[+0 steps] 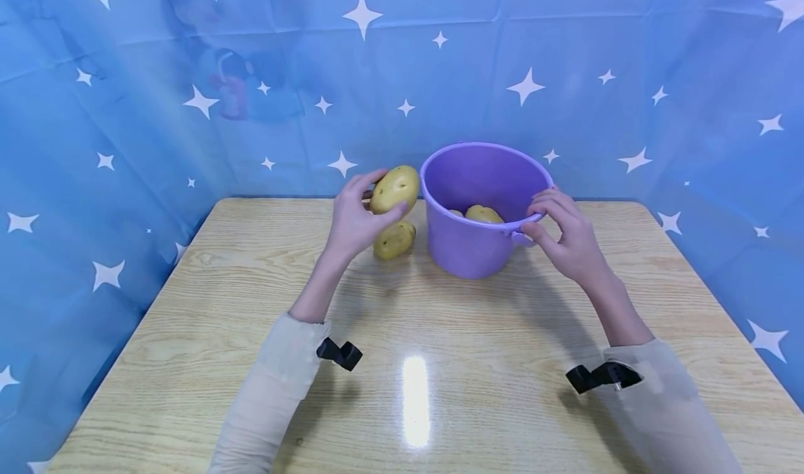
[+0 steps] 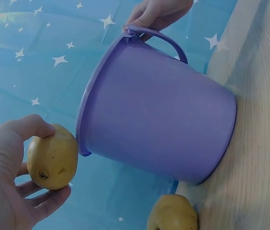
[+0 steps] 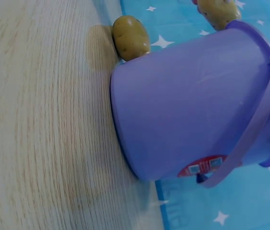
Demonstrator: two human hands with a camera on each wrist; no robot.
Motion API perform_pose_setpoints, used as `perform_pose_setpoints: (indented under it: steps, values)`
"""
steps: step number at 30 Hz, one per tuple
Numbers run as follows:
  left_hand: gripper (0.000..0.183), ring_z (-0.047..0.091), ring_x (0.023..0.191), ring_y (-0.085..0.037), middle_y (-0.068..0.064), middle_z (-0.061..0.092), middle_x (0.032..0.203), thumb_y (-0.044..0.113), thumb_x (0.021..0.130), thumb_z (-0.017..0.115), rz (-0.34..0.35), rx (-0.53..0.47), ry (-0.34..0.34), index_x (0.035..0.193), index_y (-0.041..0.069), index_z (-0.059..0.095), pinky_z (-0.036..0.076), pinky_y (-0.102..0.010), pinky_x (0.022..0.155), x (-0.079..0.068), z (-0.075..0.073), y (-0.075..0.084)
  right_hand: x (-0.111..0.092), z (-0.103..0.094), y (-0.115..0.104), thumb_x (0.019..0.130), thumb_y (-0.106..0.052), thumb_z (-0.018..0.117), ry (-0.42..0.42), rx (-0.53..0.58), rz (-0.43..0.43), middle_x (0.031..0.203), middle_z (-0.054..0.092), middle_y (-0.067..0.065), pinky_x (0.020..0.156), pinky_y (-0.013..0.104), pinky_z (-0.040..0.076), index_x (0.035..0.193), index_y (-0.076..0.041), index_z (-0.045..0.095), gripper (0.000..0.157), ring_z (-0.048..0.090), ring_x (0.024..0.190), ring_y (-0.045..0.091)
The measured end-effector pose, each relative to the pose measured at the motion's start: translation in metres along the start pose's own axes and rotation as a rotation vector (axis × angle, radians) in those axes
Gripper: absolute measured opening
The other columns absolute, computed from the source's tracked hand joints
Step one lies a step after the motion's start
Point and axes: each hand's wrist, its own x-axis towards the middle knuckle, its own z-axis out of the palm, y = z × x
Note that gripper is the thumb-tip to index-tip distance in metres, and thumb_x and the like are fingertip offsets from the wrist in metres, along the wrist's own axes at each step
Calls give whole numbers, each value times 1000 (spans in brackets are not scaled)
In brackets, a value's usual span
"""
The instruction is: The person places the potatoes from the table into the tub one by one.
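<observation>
A purple bucket [image 1: 471, 250] stands upright on the table, with a potato [image 1: 484, 214] and part of another showing inside. My left hand [image 1: 359, 216] grips a potato [image 1: 396, 189] between thumb and fingers, raised at the bucket's left rim. In the left wrist view that held potato [image 2: 53, 158] is right beside the rim. Below it, one more potato [image 1: 394, 240] lies on the table, left of the bucket. My right hand [image 1: 565, 237] pinches the bucket's right rim near the handle mount. The handle [image 3: 250, 134] hangs down along the bucket's side in the right wrist view.
The wooden table [image 1: 239, 362] ends at the back against a blue curtain [image 1: 283, 55] with white stars, which also hangs at both sides. Each sleeve carries a black wrist mount. A red label [image 3: 202, 166] is on the bucket's side.
</observation>
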Motion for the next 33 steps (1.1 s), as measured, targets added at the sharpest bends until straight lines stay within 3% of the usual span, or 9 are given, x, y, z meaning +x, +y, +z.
perform_pose_setpoints:
  steps: [4,13,18,27,33]
  values:
    - [63,64,103,-29,-14,60,124,21,80,84,15,-13,0,136,5,62,57,-35,87,4,1,5,8,1,-23,100,-35,65,15,10,-13,95,60,29,116,57,30,89,13,62,49,53,102,33]
    - [64,65,102,-26,-11,59,124,24,80,85,5,-13,-14,137,7,61,57,-33,85,11,4,16,7,1,-21,99,-30,66,17,4,-4,96,60,28,116,56,31,89,11,62,43,52,102,32]
    - [65,64,102,-26,-12,59,125,24,81,85,36,-14,-19,138,6,61,57,-32,86,15,7,21,7,1,-22,100,-28,66,14,3,4,96,60,28,116,57,30,89,11,62,41,52,102,34]
    - [65,64,104,-26,-13,57,127,25,82,85,49,-23,-34,139,6,60,57,-30,87,20,15,30,-4,1,14,98,-43,64,-11,-23,10,100,63,21,118,50,30,91,6,65,49,53,105,30]
    - [65,64,104,-25,-12,58,127,25,82,85,62,-35,-40,139,6,60,56,-29,86,24,22,35,-7,1,22,97,-43,66,-5,-13,8,101,64,20,118,51,30,92,4,66,48,54,107,26]
